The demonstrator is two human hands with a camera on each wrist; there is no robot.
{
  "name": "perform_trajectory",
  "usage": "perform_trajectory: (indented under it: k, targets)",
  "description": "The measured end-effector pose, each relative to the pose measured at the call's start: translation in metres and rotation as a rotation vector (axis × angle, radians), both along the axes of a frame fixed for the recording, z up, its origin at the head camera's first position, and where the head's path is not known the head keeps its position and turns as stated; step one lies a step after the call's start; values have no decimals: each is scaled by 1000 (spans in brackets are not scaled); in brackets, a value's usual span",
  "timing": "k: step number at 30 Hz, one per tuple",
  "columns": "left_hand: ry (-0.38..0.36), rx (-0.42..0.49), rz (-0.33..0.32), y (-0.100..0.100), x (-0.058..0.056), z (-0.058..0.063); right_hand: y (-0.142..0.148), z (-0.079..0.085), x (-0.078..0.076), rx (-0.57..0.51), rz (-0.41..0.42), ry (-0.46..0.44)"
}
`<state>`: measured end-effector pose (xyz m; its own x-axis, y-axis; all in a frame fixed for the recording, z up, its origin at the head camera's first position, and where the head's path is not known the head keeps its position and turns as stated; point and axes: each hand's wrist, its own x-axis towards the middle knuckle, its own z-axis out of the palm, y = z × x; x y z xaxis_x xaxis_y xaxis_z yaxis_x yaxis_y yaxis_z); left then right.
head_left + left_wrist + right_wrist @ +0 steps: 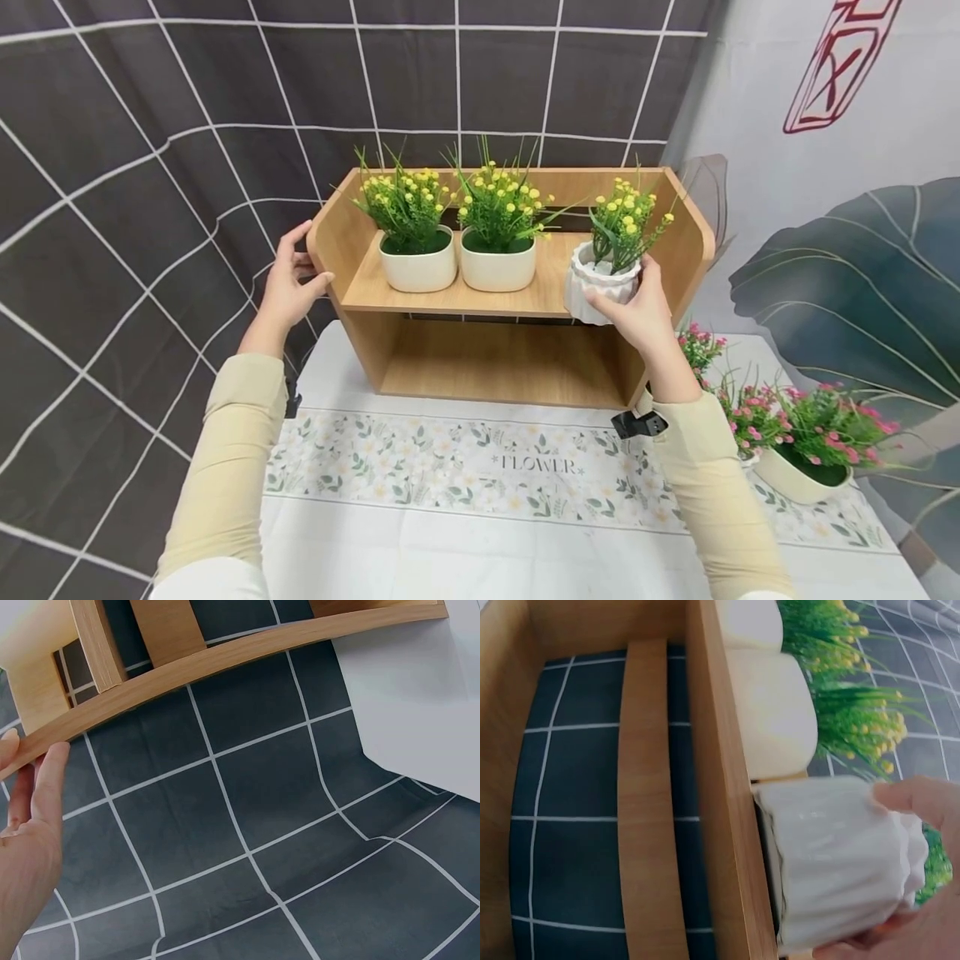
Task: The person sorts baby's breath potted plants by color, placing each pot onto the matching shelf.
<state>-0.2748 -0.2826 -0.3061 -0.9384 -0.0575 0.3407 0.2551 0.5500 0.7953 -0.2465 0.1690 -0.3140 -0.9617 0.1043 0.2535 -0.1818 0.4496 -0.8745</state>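
Observation:
In the head view my right hand (pixel 641 312) grips a white fluted flowerpot (pixel 585 292) with yellow artificial flowers, thumb in front and fingers around the far side. The pot is at the front edge of the upper board, slightly tilted; in the right wrist view its base (pixel 772 877) is right at that edge. My left hand (pixel 288 279) holds the left side panel of the wooden shelf (pixel 347 242), thumb on one face and fingers on the other (pixel 37 802). Two cream oval pots (pixel 420 271) (pixel 498 271) with yellow flowers stand side by side on the upper board.
Several pink-flowered plants stand right of the shelf, one in a cream pot (pixel 802 475). A floral runner (pixel 450 467) marked FLOWER lies on the white table (pixel 360 542) before the shelf. Dark grid-patterned cloth (pixel 487 75) hangs behind and to the left.

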Motion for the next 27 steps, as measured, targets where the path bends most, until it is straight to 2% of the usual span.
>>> perform_trajectory:
  k: [4, 9, 17, 22, 27]
  targets:
    - [10, -8, 7, 0, -1, 1, 6, 0, 1, 37, 41, 8]
    - [5, -13, 11, 0, -1, 1, 4, -8, -2, 20, -15, 38]
    - [-2, 1, 13, 1, 4, 1, -7, -23, -12, -84, -58, 158]
    - [-3, 1, 23, 2, 4, 1, -15, -26, -17, -83, -122, 211]
    - [-2, -11, 28, 3, 3, 1, -22, -28, -22, 7, -215, 219]
